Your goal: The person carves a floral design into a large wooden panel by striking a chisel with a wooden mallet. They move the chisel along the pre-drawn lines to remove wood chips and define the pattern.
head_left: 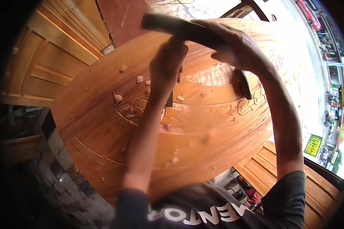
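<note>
The left hand (pixel 168 65) is closed round a chisel (pixel 169 100), its dark blade just below the fist on the carved wooden panel (pixel 198 150) that spreads beneath both hands; to its right, the right hand (pixel 239 45) grips a dark mallet (pixel 168 26) above that fist. An off-centre blow could bruise the knuckles, or a tilted blade gouge the panel. The mallet is blurred, the chisel's top hidden, and a dark bar (pixel 244 86) below the right hand partly covered.
</note>
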Demonstrator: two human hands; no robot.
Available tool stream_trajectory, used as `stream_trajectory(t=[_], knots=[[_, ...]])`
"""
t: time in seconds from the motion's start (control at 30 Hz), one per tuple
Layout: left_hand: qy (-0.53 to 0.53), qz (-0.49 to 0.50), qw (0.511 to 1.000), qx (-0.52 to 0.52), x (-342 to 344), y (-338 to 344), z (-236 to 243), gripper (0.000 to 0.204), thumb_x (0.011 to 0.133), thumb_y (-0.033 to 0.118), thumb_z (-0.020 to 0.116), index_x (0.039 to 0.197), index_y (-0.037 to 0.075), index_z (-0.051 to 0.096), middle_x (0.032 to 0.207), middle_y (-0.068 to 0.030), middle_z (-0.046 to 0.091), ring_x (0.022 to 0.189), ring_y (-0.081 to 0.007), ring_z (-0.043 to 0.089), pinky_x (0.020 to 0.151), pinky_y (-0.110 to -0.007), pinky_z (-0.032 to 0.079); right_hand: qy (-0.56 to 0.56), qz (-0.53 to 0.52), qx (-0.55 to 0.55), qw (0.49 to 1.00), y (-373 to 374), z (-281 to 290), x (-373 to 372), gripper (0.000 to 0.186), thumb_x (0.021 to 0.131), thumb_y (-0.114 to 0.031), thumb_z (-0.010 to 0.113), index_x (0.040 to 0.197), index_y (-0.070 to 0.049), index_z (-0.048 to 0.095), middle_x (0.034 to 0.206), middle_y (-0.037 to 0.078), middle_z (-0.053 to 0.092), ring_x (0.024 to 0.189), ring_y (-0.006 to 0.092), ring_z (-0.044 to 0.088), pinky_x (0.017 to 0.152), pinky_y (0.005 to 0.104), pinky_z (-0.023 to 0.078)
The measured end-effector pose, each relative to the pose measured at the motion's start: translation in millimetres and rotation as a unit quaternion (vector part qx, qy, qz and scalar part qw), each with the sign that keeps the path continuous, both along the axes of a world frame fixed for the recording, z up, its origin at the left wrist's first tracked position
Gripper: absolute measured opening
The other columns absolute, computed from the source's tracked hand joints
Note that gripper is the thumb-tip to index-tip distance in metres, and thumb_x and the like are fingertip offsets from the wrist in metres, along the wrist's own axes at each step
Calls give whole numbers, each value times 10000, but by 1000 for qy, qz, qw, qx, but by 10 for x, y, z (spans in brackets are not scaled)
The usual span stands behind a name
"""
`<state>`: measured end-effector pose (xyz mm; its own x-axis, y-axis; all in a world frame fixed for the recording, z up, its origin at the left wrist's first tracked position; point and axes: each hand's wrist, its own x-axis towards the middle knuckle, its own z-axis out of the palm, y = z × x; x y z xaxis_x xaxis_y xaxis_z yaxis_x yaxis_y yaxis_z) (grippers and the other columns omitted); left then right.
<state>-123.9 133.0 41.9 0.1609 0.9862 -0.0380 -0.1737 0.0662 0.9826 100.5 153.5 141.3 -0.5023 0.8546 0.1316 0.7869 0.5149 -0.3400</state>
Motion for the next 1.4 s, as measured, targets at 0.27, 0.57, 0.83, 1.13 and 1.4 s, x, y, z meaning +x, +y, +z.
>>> stream_trajectory(t=[0.27, 0.57, 0.83, 1.13, 1.4], knots=[[278, 46, 937, 206, -714, -445, 283, 376, 972, 239, 790, 1291, 70, 685, 886, -82, 765, 697, -181, 744, 633, -320, 603, 366, -351, -117, 854, -1794, -590, 353, 806, 819, -4, 869, 1520, -82, 478, 1111, 110, 714, 961, 218, 695, 808, 355, 574], [561, -203, 793, 124, -913, -1652, 58, 788, 818, 248, 846, 1549, 195, 558, 1642, 12, 514, 1069, -323, 765, 901, -445, 644, 438, -430, 66, 786, -3348, -1238, -148, 635, 856, -50, 863, 1400, -11, 538, 1057, 85, 666, 986, 195, 648, 900, 339, 536], [568, -170, 795, 131, -1123, -2055, 0, 805, 826, 256, 832, 1569, 175, 531, 1654, -17, 493, 1072, -363, 754, 914, -461, 633, 521, -482, 70, 701, -3340, -1334, -224, 448, 924, -50, 759, 1343, 15, 614, 971, 46, 684, 887, 167, 650, 859, 329, 542], [578, -185, 778, 163, -1393, -2600, 130, 742, 829, 237, 840, 1513, 142, 567, 1446, -152, 672, 981, -395, 767, 864, -485, 633, 522, -518, 111, 669, -3354, -1582, -250, 117, 925, -76, 755, 995, -28, 675, 891, 32, 671, 810, 160, 621, 723, 357, 516], [493, -83, 790, 356, -777, -1256, -197, 329, 962, 151, 709, 1274, 141, 607, 931, -208, 759, 881, -428, 764, 744, -578, 606, 595, -537, 53, 596, -3267, -1333, -500, 259, 924, -124, 771, 1080, -32, 586, 805, 26, 637, 656, 124, 605, 567, 290, 497]])
